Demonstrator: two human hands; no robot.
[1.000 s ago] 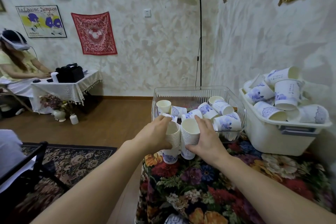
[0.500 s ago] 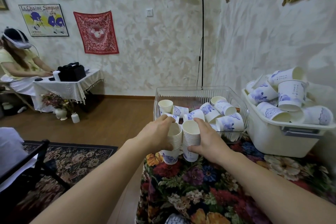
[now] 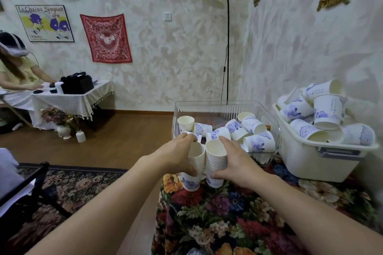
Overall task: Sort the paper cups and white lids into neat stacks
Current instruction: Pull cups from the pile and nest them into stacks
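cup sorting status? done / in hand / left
Done: two nested stacks stand on the floral tablecloth.
In hand: left hand grips the left stack; right hand grips the right stack.
Left: most of it. Loose cups lie jumbled in the clear bin, more heaped in the white tub. No lids visible.

Matt paper cups (image 3: 215, 157) with blue print stand nested on the tabletop's (image 3: 228, 213) woven floral cloth. Behind them, a glossy clear ribbed plastic bin (image 3: 267, 114); right of it, a smooth white plastic tub (image 3: 310, 163).
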